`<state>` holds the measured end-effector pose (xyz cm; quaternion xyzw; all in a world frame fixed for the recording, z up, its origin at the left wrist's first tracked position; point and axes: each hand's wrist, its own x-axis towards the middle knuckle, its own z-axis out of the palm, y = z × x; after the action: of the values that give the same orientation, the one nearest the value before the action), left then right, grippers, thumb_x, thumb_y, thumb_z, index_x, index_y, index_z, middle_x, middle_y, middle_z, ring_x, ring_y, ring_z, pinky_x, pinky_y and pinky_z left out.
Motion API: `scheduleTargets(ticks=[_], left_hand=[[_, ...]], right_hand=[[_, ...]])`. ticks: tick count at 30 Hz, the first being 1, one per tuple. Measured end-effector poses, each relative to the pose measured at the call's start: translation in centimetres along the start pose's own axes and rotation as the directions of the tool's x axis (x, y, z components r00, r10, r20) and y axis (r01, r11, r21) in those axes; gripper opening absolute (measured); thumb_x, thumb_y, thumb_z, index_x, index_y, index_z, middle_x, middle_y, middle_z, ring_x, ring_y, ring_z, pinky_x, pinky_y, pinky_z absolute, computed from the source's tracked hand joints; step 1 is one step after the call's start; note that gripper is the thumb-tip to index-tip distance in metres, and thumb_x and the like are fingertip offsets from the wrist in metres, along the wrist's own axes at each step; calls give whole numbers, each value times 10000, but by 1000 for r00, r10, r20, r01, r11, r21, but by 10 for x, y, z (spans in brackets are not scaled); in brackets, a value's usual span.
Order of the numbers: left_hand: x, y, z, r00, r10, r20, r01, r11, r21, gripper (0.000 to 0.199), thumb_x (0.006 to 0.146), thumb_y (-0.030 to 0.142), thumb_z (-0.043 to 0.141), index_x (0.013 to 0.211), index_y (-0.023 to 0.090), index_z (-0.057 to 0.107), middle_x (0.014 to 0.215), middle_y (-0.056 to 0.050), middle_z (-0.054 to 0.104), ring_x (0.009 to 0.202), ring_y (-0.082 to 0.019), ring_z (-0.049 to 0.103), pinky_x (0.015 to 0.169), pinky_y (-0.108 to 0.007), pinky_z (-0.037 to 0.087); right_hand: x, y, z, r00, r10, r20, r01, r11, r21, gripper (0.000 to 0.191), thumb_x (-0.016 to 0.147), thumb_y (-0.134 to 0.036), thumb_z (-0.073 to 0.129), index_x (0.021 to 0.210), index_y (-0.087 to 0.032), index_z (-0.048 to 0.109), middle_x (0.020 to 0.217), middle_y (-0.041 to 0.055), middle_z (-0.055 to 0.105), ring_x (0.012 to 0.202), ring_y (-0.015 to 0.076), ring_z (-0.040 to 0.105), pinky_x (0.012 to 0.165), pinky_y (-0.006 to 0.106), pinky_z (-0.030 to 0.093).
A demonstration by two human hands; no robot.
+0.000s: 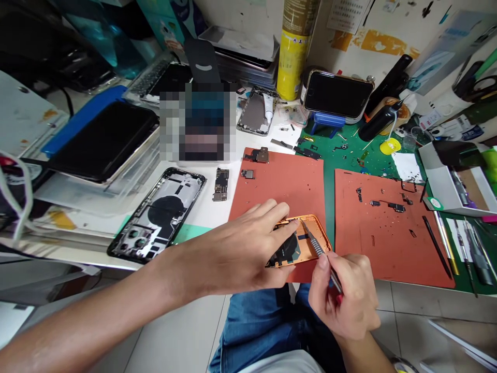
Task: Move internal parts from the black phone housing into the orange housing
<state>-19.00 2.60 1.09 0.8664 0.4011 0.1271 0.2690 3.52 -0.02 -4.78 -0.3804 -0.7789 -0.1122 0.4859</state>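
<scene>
An orange phone housing [314, 223] lies open side up at the front edge of the left orange mat, its far end on the right. My left hand [258, 243] grips it by its two long edges, fingers over the near part, so much of that end is hidden. My right hand [344, 292] is closed on a slim pointed tool with a ridged metal grip [317, 247]. The tool's tip meets the inner upper edge of the housing. Inside the housing sits a dark round patch [287, 249].
A black phone housing [157, 212] and a logic board [221, 185] lie left. Camera modules [262, 155] rest on the left mat [281, 181]. Small parts are scattered on the right mat [384, 238]. A phone [337, 94] stands on a blue holder behind, beside a yellow can [292, 65].
</scene>
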Motion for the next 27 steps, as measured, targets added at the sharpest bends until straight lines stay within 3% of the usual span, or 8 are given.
scheduleTargets(ticks=[27], left_hand=[[1, 0, 0, 999, 25, 24, -26, 999, 46, 212, 993, 217, 633, 1199, 167, 639, 1094, -80, 530, 975, -286, 524, 849, -421, 460]], right_hand=[[4, 4, 0, 999, -35, 15, 35, 999, 11, 365, 906, 10, 726, 1252, -75, 647, 783, 69, 685, 648, 196, 589, 576, 335, 477]])
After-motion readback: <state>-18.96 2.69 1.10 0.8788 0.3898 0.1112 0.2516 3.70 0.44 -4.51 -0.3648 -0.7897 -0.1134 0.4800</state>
